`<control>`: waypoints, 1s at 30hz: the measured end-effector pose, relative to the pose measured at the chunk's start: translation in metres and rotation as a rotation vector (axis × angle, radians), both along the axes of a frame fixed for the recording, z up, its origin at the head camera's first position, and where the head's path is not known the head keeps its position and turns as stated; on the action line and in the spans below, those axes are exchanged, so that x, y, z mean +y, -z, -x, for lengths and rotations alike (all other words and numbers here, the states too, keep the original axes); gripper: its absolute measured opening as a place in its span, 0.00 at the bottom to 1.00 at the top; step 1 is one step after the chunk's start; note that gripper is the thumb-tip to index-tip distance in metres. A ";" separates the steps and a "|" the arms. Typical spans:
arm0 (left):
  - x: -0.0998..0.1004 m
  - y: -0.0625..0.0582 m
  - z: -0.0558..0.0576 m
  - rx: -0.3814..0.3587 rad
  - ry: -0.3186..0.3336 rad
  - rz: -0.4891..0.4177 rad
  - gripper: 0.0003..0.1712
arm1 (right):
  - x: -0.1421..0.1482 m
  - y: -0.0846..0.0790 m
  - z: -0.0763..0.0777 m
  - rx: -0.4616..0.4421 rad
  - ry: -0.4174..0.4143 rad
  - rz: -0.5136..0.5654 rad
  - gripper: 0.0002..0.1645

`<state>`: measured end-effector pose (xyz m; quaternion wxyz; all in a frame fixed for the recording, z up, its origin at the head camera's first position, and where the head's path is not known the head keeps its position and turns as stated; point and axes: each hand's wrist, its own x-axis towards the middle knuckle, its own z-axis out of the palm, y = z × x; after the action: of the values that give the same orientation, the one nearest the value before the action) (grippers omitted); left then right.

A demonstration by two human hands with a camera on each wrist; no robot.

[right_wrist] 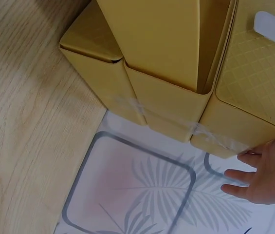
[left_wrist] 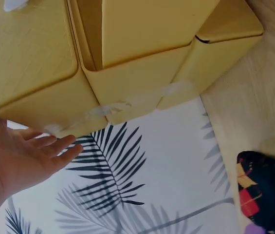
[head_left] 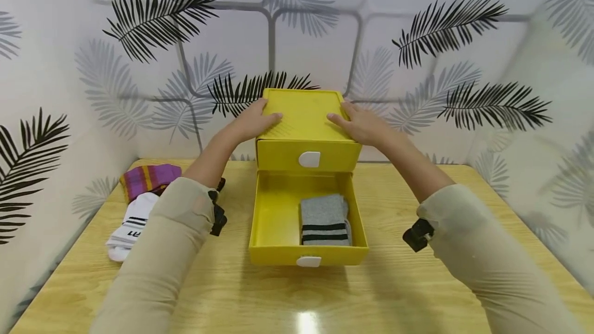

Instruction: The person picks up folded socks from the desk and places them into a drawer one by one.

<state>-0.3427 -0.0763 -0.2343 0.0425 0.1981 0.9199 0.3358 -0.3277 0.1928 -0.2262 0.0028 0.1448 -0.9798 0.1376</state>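
A yellow drawer box (head_left: 303, 115) stands at the far side of the table, its middle drawer (head_left: 276, 215) pulled out. In that drawer lies a folded grey pair of socks (head_left: 323, 213) with black stripes, to the right. My left hand (head_left: 254, 120) rests on the top left edge of the box, thumb on top. The right hand (head_left: 359, 121) mirrors it at the top right edge. Both wrist views show the fingers fairly straight, along the side of the top tier and not wrapped round it. The top drawer (head_left: 283, 156) and bottom tier (left_wrist: 232, 24) are closed.
At the table's left lie white socks (head_left: 134, 223) with black stripes and purple striped socks (head_left: 150, 178). A dark sock with a diamond pattern (left_wrist: 266, 192) shows in the left wrist view. A leaf-patterned wall covering (head_left: 315, 50) stands behind the wooden table (head_left: 394, 293).
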 end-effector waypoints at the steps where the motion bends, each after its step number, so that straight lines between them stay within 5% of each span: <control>1: -0.005 0.002 -0.001 0.001 -0.008 -0.037 0.41 | -0.001 0.001 0.000 -0.003 -0.006 0.013 0.45; 8: -0.053 0.019 -0.012 0.013 -0.107 -0.135 0.33 | -0.003 0.004 0.000 0.010 -0.030 0.056 0.41; 13: -0.092 0.044 -0.021 -0.043 -0.163 -0.150 0.32 | 0.000 0.004 0.000 0.018 -0.027 0.064 0.40; 23: -0.137 0.116 -0.021 -0.110 -0.117 0.032 0.25 | 0.003 0.002 -0.001 -0.007 0.000 0.057 0.44; 30: -0.139 0.142 -0.023 -0.190 -0.081 0.156 0.18 | 0.002 0.004 -0.001 -0.007 0.001 0.057 0.43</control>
<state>-0.3199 -0.2152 -0.3764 0.1312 0.1243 0.9423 0.2818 -0.3266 0.1950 -0.2305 0.0038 0.1438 -0.9756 0.1662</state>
